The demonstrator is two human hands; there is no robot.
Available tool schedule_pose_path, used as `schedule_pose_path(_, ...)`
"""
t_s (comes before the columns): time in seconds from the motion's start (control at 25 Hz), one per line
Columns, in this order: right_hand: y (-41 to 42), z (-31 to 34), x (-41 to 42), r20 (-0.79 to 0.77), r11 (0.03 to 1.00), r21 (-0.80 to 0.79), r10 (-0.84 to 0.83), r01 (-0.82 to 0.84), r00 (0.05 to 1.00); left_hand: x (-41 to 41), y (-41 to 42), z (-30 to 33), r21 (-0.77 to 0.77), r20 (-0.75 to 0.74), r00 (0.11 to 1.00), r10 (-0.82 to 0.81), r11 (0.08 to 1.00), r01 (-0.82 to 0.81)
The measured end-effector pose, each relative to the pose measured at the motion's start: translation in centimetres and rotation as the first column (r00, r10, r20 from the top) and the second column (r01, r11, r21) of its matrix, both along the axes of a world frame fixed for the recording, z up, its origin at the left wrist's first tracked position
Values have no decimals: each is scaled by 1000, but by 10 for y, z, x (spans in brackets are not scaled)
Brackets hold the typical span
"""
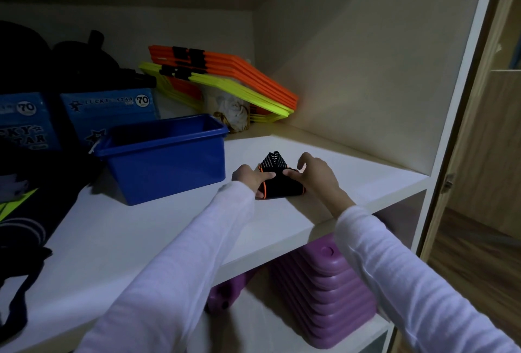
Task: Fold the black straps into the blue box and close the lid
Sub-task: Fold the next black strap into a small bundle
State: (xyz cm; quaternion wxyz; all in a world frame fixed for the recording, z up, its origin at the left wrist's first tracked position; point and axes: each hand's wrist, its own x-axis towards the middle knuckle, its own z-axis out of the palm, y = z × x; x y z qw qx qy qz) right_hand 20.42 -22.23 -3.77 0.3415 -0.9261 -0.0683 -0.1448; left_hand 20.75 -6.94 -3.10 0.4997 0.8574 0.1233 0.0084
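A black strap (277,180) with orange edging lies bunched on the white shelf (158,228), just right of the open blue box (166,158). My left hand (251,176) pinches its left side and my right hand (315,173) presses its right side, thumbs meeting on top. One striped end of the strap sticks up behind my fingers. The blue box stands without a lid on it; its inside looks dark and I cannot see any contents. No lid is visible.
Two blue "Lucky Star" cartons (107,110) stand behind the box, with dark bags (25,200) at the left. Orange and yellow flat bars (225,82) lean in the back corner beside a white bundle (231,110). Purple stacked items (324,288) sit on the lower shelf.
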Motion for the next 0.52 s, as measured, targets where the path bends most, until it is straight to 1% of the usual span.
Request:
schedule_pose_path(0.04, 1, -1, 0, 65, 998, -34, 50, -48, 997, 1, 1, 0, 6, 2, 1000, 8, 1000, -9)
schedule_pose_path(0.12, 2, -2, 1, 168, 973, -185, 168, -136, 971, 3, 1, -1, -27, 2, 1000, 18, 999, -18)
schedule_pose_path(0.16, 3, -3, -1, 193, 951, -271, 209, -152, 959, 2, 1, -2, -48, 4, 1000, 21, 999, -20)
schedule_pose_path(0.2, 2, -3, -3, 191, 932, -321, 235, -166, 953, 1, 0, -2, -49, 8, 1000, 30, 998, -30)
schedule_pose_path(0.24, 2, -4, -6, 157, 926, -323, 255, -195, 954, 1, -1, -2, -29, 12, 999, 42, 999, -42)
schedule_pose_path(0.32, -2, -2, -10, 17, 919, -271, 301, -285, 954, -1, -2, -3, 20, 32, 997, 66, 998, -66)
schedule_pose_path(0.36, -3, 0, -13, -45, 910, -280, 306, -306, 951, -1, 0, -4, 15, 37, 996, 75, 997, -75)
schedule_pose_path(0.4, -3, 2, -13, -77, 896, -325, 294, -303, 953, 0, 1, -5, -24, 35, 996, 81, 996, -80)
schedule_pose_path(0.44, -2, 4, -14, -81, 882, -370, 282, -291, 956, 1, 3, -5, -98, 22, 996, 87, 992, -84)
schedule_pose_path(0.52, 0, 6, -13, -45, 867, -419, 276, -269, 960, 2, 5, -4, -248, -7, 995, 98, 964, -96)
